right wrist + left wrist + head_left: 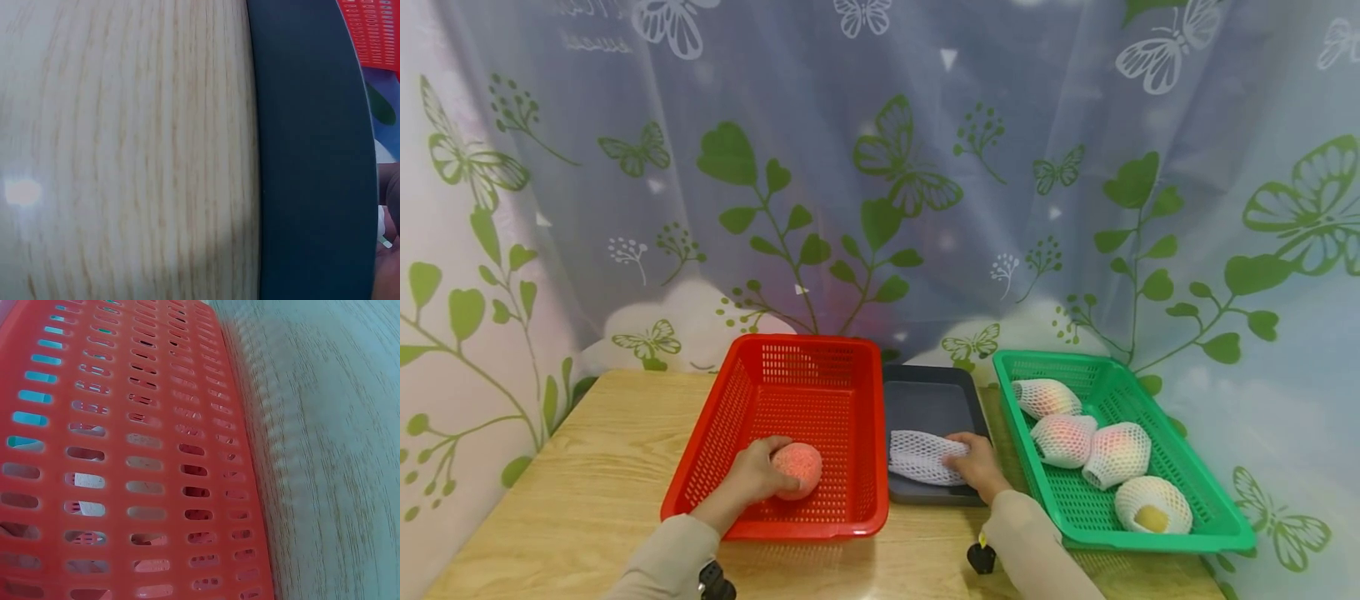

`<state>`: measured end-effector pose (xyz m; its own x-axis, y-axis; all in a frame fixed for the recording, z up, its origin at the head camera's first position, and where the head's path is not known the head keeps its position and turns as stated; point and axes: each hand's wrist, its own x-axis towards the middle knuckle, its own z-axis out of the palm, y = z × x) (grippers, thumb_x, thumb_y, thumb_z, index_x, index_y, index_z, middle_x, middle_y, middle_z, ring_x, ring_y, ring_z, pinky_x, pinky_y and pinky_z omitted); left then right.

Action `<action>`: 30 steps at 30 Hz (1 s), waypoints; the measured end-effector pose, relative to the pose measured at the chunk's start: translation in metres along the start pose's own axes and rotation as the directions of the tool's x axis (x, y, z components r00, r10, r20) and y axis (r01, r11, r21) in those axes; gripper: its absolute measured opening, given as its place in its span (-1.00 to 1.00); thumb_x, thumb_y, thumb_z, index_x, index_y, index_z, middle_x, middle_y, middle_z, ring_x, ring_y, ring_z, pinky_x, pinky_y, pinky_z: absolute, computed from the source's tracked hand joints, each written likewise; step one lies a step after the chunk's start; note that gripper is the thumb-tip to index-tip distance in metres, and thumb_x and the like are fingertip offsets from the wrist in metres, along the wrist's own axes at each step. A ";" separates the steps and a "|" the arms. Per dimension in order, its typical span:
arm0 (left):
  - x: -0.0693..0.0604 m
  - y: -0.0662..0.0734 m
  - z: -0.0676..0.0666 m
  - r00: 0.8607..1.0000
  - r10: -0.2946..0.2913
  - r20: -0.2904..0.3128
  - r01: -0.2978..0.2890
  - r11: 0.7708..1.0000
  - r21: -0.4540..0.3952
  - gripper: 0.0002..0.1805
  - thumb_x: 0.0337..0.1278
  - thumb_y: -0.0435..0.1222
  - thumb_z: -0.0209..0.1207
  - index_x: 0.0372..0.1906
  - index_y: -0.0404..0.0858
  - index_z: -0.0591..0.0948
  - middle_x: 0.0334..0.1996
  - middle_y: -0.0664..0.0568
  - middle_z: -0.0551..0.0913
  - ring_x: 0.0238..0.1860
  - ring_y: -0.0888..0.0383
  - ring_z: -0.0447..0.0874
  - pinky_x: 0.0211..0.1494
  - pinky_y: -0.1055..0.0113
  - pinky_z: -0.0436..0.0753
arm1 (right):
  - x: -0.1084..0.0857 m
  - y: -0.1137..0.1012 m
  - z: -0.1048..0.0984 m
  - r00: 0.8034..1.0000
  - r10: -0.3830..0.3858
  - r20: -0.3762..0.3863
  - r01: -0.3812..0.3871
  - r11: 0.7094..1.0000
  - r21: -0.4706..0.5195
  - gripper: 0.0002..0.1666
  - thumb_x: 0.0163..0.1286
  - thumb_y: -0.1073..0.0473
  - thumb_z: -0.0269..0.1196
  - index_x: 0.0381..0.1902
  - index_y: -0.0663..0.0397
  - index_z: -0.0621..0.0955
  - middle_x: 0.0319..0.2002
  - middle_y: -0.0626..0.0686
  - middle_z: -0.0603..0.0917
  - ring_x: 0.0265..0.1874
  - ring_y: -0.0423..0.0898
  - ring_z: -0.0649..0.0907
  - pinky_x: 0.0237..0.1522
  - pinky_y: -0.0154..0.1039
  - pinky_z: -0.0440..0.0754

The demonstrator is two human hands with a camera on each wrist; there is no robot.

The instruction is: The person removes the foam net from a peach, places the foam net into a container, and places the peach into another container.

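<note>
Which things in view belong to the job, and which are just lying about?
In the job, it seems:
pink fruit, in left hand
white net, in right hand
red basket
grey tray
green basket, netted fruits

Just setting, nothing loose:
table
curtain

Tray (928, 402) between two baskets (867, 433); fruit (801, 468) in both.

Wooden table (565, 475): red basket (808, 407), tray (928, 404), green basket (1077, 492)

The left arm (668, 552) and right arm (1032, 537) reach forward, well apart — left hand (756, 473) curled in a grip, right hand (979, 462) pinching, its back facing upward.
</note>
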<state>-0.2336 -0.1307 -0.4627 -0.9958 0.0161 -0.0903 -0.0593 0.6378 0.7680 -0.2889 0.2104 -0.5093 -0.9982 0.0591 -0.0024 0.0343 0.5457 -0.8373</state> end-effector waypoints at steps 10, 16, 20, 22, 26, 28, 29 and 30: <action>-0.001 0.002 -0.001 1.000 -0.008 0.000 0.008 1.000 -0.013 -0.22 -0.34 -0.39 0.52 0.18 -0.42 0.50 0.05 -0.37 0.54 -0.01 -0.27 0.56 -0.09 -0.05 0.63 | -0.001 -0.002 -0.001 1.000 0.004 0.008 -0.004 0.999 0.031 -0.64 0.13 0.49 0.31 -0.06 0.42 0.59 -0.09 0.31 0.62 -0.07 0.17 0.57 -0.07 0.02 0.59; -0.002 0.003 -0.002 1.000 -0.005 0.005 0.005 1.000 -0.019 -0.23 -0.31 -0.38 0.52 0.17 -0.43 0.50 0.06 -0.36 0.54 0.00 -0.27 0.56 -0.07 -0.06 0.63 | -0.001 0.000 0.000 1.000 0.010 0.023 -0.011 0.998 0.062 -0.64 0.16 0.46 0.29 -0.05 0.47 0.57 -0.12 0.31 0.63 -0.16 0.11 0.60 -0.14 -0.03 0.61; -0.003 0.003 -0.002 1.000 -0.001 0.006 0.001 1.000 -0.030 -0.23 -0.31 -0.36 0.52 0.16 -0.45 0.50 0.01 -0.33 0.58 -0.03 -0.22 0.58 -0.07 -0.05 0.63 | 0.001 0.001 0.001 0.999 0.034 0.024 -0.035 0.997 0.072 -0.63 0.19 0.43 0.29 -0.02 0.47 0.57 -0.10 0.31 0.63 -0.11 0.13 0.60 -0.09 -0.02 0.60; -0.003 0.003 -0.002 1.000 -0.001 0.007 0.002 0.999 -0.035 -0.23 -0.31 -0.35 0.52 0.16 -0.46 0.50 -0.01 -0.32 0.59 -0.03 -0.20 0.59 -0.08 -0.04 0.63 | 0.002 0.001 0.001 0.999 0.037 0.025 -0.039 0.997 0.065 -0.63 0.20 0.42 0.29 -0.02 0.46 0.57 -0.08 0.32 0.63 -0.08 0.15 0.59 -0.07 0.00 0.60; -0.003 0.004 -0.002 1.000 -0.003 0.007 0.003 0.999 -0.041 -0.24 -0.30 -0.36 0.52 0.16 -0.46 0.50 -0.01 -0.32 0.60 -0.03 -0.20 0.59 -0.09 -0.02 0.64 | 0.002 0.001 0.001 0.999 0.038 0.030 -0.040 0.997 0.065 -0.62 0.20 0.41 0.29 0.00 0.46 0.57 -0.06 0.33 0.62 -0.06 0.18 0.58 -0.06 0.01 0.59; -0.003 0.004 -0.002 1.000 -0.001 0.007 0.002 0.999 -0.048 -0.24 -0.29 -0.37 0.51 0.16 -0.47 0.49 0.00 -0.33 0.59 -0.03 -0.20 0.59 -0.10 -0.02 0.64 | 0.002 0.001 0.001 0.999 0.039 0.034 -0.041 0.997 0.062 -0.61 0.21 0.41 0.29 0.01 0.46 0.56 -0.05 0.33 0.61 -0.05 0.18 0.58 -0.06 0.02 0.59; -0.003 0.003 -0.002 1.000 -0.001 0.007 0.001 0.999 -0.051 -0.24 -0.29 -0.37 0.51 0.16 -0.47 0.49 0.00 -0.33 0.59 -0.03 -0.20 0.59 -0.11 -0.01 0.65 | 0.002 0.001 0.001 0.998 0.046 0.036 -0.048 0.997 0.065 -0.61 0.22 0.40 0.28 0.01 0.45 0.56 -0.05 0.32 0.61 -0.05 0.17 0.58 -0.06 0.01 0.59; -0.003 0.003 -0.002 1.000 -0.001 0.008 0.001 0.999 -0.052 -0.24 -0.29 -0.37 0.51 0.17 -0.47 0.49 0.00 -0.33 0.59 -0.03 -0.20 0.59 -0.11 0.00 0.65 | 0.002 0.001 0.000 0.998 0.053 0.037 -0.056 0.996 0.069 -0.61 0.22 0.40 0.28 0.02 0.45 0.56 -0.05 0.31 0.61 -0.05 0.16 0.58 -0.06 0.01 0.59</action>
<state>-0.2305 -0.1299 -0.4587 -0.9952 0.0215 -0.0957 -0.0640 0.5965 0.8000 -0.2904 0.2106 -0.5104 -0.9961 0.0571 -0.0672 0.0865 0.4822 -0.8718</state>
